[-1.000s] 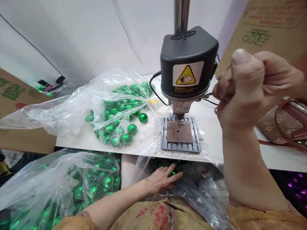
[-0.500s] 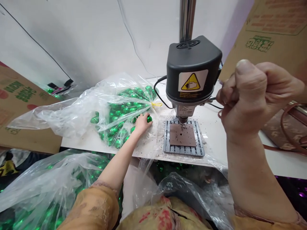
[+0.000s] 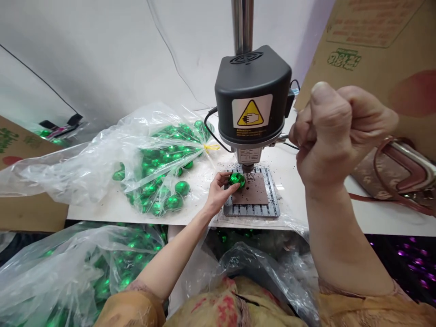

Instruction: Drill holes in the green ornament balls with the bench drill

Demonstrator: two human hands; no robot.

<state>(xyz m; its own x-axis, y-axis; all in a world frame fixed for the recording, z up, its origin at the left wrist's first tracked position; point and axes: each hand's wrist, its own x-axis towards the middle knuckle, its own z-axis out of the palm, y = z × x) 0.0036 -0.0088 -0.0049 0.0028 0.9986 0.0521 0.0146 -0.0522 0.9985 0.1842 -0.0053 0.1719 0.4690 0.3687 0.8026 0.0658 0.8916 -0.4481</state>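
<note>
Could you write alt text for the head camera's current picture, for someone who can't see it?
A person's left hand holds a shiny green ball at the brown pad beneath a black drill-like machine, while the right hand grips a lever on the machine's side. To the left, more green balls lie in and around a clear plastic bag.

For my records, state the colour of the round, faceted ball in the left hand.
The round, faceted ball is shiny green; best view: head.
</note>
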